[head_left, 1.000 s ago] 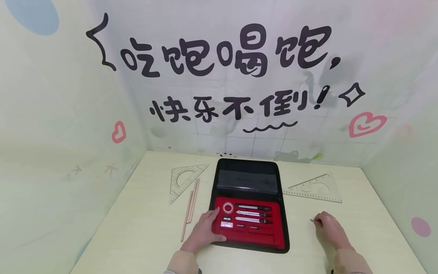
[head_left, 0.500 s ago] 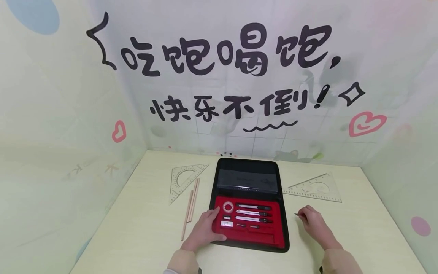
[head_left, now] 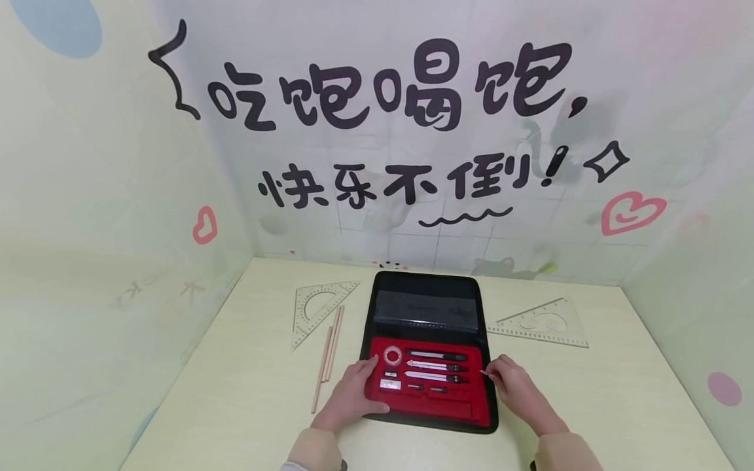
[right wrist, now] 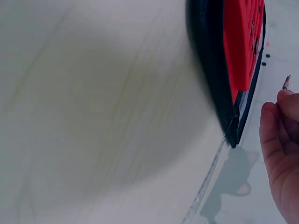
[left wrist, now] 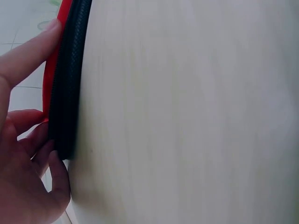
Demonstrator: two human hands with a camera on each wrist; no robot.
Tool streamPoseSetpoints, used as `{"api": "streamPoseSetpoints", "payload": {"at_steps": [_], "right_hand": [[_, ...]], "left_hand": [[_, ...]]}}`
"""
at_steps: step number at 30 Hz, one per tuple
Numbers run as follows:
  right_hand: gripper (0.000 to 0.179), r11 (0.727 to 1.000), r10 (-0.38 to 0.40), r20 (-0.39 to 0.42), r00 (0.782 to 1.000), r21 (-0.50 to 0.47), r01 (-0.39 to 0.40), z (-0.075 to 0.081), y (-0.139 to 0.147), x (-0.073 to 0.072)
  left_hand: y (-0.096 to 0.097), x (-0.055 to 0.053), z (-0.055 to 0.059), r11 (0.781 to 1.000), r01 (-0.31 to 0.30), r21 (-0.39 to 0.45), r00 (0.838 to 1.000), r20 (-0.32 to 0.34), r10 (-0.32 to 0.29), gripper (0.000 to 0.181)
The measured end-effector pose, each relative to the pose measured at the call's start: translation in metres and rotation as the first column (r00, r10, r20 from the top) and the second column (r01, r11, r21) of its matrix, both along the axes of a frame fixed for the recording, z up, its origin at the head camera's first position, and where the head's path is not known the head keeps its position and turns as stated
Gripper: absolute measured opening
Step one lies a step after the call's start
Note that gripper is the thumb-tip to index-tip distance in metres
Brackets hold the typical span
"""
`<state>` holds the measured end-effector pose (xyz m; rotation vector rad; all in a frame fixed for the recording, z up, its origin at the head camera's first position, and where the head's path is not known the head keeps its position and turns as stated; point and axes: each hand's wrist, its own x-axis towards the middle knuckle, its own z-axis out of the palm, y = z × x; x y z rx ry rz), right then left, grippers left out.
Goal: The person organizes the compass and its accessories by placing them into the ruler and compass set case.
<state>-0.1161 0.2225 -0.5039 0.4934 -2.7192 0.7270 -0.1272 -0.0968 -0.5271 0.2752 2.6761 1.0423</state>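
A black zip case (head_left: 493,418) lies unfolded on the table, its red tray (head_left: 430,405) bearing compasses (head_left: 432,377), a clear ring-shaped piece (head_left: 392,356), a white eraser (head_left: 390,385), a small sharpener (head_left: 391,375) and two small dark parts (head_left: 438,390). My left hand (head_left: 353,396) holds the case by its left edge; in the left wrist view its thumb (left wrist: 35,46) lies against the red side and other fingers curl at the zip. Between thumb and fingertips, my right hand (head_left: 518,386) pinches a small metal-tipped piece (right wrist: 287,82), at the case's right edge.
Left of the case lie a clear set square (head_left: 303,320) and several wooden pencils (head_left: 325,360). Another clear set square (head_left: 542,333) lies at the back right, beside the case. Printed wall sheets (head_left: 353,242) enclose the table at the back and sides.
My right hand has moved left across the table with the small metal-tipped piece, from the bare tabletop to the case's right edge. My left hand and the case have stayed put.
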Motion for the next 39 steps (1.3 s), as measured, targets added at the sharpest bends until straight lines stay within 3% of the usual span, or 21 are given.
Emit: {"api": "streamPoseSetpoints", "payload": {"at_steps": [4,7,12,26,39], "right_hand": [[0.021,0.999,-0.036,0.143,0.989,0.037,0.031,0.004,-0.012,0.001],[0.021,0.998,-0.027,0.181,0.983,0.055,0.017,0.005,-0.020,0.001],[0.021,0.997,0.017,0.195,0.981,0.066,-0.031,0.003,-0.028,0.003],[0.014,0.994,0.019,0.263,0.965,0.098,-0.046,-0.004,-0.039,0.006],[0.013,0.988,-0.016,0.223,0.975,0.156,-0.020,-0.003,-0.047,0.007]], "left_hand": [[0.000,0.000,0.001,1.000,0.000,0.006,1.000,0.000,0.000,0.093],[0.000,0.000,0.001,1.000,-0.001,0.008,1.000,0.002,0.001,0.093],[0.000,0.000,0.001,1.000,-0.004,0.009,1.000,0.003,0.004,0.094],[0.000,0.000,0.000,1.000,-0.005,0.008,1.000,0.007,0.005,0.094],[0.000,0.000,0.003,1.000,-0.001,0.012,1.000,0.003,0.001,0.093]]}}
